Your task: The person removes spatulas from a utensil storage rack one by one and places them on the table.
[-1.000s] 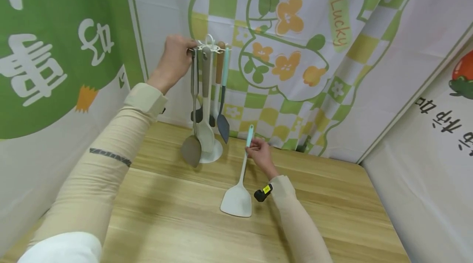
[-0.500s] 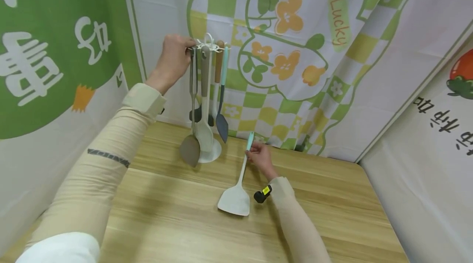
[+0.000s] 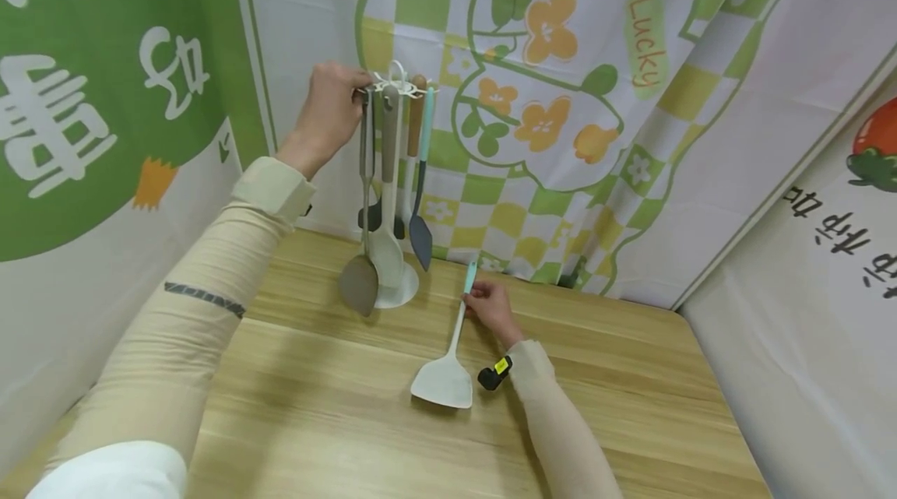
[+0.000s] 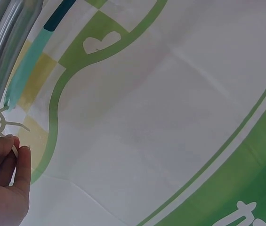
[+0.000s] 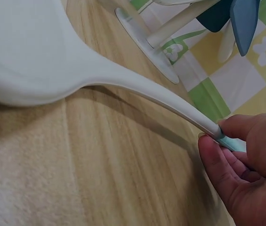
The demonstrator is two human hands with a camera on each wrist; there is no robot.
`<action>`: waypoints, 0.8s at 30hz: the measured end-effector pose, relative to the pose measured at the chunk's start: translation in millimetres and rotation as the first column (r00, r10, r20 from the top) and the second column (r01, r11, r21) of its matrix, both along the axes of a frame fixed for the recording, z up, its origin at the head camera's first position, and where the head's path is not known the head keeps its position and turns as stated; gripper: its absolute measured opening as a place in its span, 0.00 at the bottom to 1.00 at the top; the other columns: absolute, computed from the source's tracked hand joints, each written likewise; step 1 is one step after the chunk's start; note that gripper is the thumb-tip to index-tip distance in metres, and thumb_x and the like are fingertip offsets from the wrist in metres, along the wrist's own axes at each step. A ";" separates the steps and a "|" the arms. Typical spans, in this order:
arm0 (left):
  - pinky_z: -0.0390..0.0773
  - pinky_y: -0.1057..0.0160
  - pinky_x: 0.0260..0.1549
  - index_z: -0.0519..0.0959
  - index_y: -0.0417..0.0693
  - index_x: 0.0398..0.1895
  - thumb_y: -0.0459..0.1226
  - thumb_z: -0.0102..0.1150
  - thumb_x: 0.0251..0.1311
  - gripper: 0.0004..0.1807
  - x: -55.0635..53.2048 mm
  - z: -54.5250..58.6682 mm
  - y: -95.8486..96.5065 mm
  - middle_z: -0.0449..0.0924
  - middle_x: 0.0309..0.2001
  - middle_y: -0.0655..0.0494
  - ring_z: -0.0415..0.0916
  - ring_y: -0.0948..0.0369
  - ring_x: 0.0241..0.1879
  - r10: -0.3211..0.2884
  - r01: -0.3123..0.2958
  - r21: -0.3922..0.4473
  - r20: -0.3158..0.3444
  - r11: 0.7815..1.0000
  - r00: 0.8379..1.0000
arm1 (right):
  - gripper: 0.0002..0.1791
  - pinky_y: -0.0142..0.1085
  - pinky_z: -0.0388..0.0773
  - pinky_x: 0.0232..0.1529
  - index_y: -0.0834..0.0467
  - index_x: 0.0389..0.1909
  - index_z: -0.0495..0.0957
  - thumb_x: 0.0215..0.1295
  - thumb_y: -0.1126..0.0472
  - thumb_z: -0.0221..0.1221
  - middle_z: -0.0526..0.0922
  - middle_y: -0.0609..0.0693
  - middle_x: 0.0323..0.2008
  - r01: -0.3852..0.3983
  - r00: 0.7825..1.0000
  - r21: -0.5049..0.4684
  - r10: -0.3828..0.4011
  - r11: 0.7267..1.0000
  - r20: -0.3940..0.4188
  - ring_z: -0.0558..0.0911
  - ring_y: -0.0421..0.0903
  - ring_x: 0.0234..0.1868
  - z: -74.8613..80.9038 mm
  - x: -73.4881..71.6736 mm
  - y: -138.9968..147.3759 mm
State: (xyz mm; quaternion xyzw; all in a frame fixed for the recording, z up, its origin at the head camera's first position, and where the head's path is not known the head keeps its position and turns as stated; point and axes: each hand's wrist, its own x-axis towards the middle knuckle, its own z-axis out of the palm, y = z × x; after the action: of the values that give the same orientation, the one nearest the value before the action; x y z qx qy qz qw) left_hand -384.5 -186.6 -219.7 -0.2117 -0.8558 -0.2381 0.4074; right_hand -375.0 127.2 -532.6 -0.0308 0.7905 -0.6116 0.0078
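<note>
My right hand pinches a white spatula where its turquoise handle meets the white shaft. Its broad blade points toward me, low over the table; whether it touches the wood I cannot tell. In the right wrist view, thumb and fingertips close on the spatula's shaft. With its fingertips, my left hand grips a hook at the top of the white utensil rack. The left wrist view shows that hook between thumb and fingers, beside a metal handle.
Several utensils hang from the rack: a brown-grey metal-handled turner, a cream spoon and a dark-bladed turquoise spatula among them. The rack's round base stands on the wooden table, near the patterned curtain behind.
My right hand has come slightly down and toward me with the spatula, its handle end sinking lower. The left hand keeps its grip at the rack's top.
</note>
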 end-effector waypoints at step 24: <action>0.77 0.43 0.49 0.88 0.31 0.35 0.16 0.47 0.63 0.17 2.4 1.1 1.6 0.88 0.41 0.37 0.83 0.40 0.40 -0.001 0.001 -0.019 0.004 1.000 1.000 | 0.20 0.34 0.89 0.34 0.78 0.57 0.74 0.66 0.74 0.62 0.81 0.57 0.37 -0.026 0.997 -0.045 0.029 0.999 0.071 0.82 0.40 0.29 0.4 4.8 -1.9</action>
State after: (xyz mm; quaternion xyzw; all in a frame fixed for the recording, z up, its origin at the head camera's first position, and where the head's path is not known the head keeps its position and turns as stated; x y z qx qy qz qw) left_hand -382.2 -185.0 -218.5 -0.2158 -0.8587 -0.2304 0.4037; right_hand -370.2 125.3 -532.1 -0.0199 0.7757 -0.6293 0.0440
